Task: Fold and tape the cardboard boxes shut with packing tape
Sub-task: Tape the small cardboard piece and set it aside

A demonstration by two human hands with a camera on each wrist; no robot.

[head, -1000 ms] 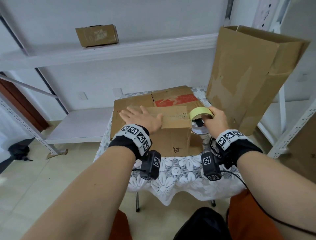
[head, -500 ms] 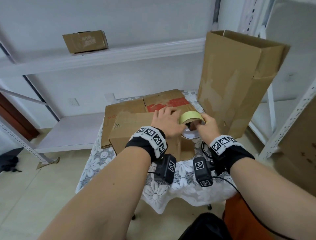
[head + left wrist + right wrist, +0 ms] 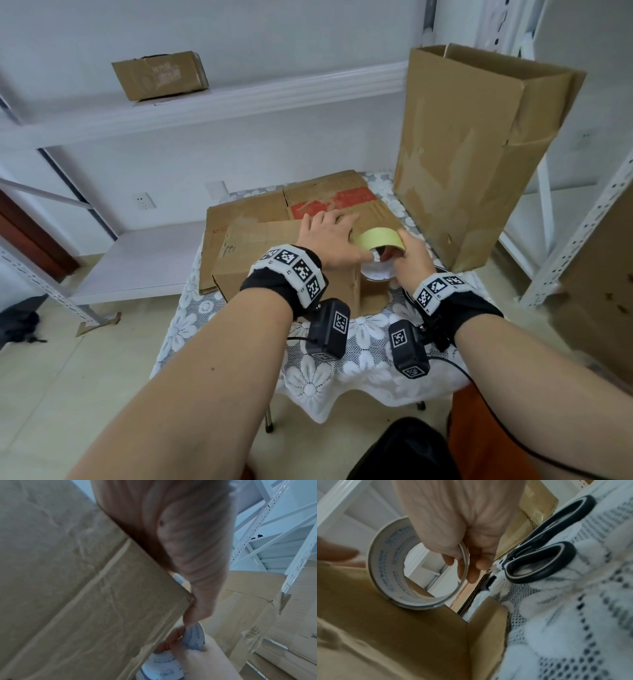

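Mid-frame, the left hand (image 3: 329, 236) presses flat on the folded box (image 3: 274, 260), right hand (image 3: 409, 258) gripping the tape roll (image 3: 378, 240); no tape laid yet.

Scissors (image 3: 546, 545) blades hidden behind hand (image 3: 462, 520)

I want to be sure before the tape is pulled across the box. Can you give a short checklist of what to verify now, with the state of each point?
1. Top flap of the small box held down: ok, the left hand lies flat on it.
2. Tape roll in grip: ok, the right hand holds it, fingers through the core.
3. Roll at the box edge: ok, in the right wrist view it sits against the cardboard.
4. Tape end stuck on the box: cannot tell.
5. Scissors near for cutting: ok, on the tablecloth beside the right hand.
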